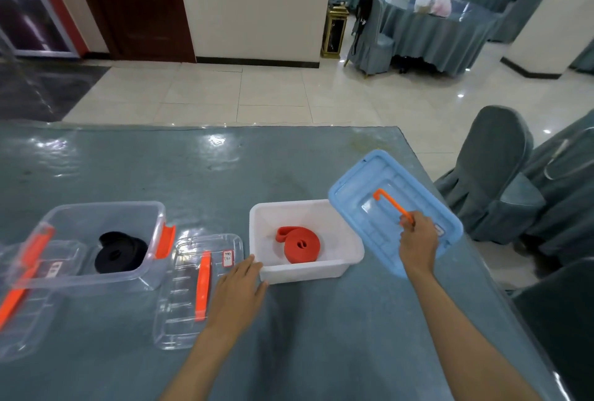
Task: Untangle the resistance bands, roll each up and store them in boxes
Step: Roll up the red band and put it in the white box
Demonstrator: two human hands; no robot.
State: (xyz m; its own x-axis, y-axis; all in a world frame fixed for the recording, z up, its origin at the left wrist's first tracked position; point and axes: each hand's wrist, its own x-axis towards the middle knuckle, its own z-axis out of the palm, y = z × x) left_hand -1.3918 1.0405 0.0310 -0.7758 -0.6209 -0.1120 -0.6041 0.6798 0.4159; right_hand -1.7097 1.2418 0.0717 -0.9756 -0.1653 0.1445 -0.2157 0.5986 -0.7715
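Red band (300, 244) rolled, lying in white box (340, 264). Right hand (418, 241) pinches orange handle of blue lid (393, 207), tilted at box's 2 o'clock. Left hand (239, 293) flat, fingers straight, touching box's 8 o'clock corner. Step: closing box. Next, likely: level lid, align over rim, press down.

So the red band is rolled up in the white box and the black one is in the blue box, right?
Not quite. The head view shows the black band in the clear box, not a blue one. The red band is indeed rolled up in the white box.
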